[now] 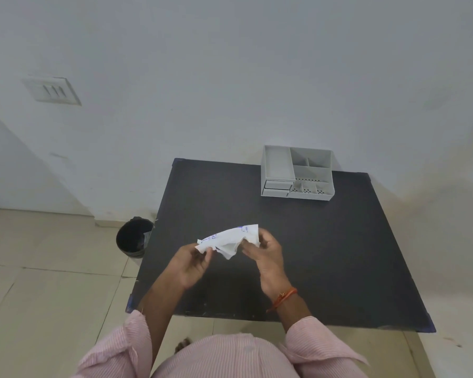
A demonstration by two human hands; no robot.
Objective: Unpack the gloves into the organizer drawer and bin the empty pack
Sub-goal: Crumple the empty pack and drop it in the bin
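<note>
Both hands up over the black table (339, 241), glove pack (230, 240) held between them. Left hand (193, 261) fingers pinch the pack's left end, right hand (265, 253) fingers grip its right end — white pack bowed, part opened. Grey organizer (296, 173) at the far edge, drawers closed. Black bin (133, 237) on the floor, left of the table.

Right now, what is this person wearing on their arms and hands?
Both hands are bare, with no gloves or rings that I can make out. The right hand has an orange-red thread bracelet tied around its wrist. The left hand has a plain wrist. Both forearms are uncovered, with pale pink, finely striped shirt sleeves pushed up near the elbows.
</note>
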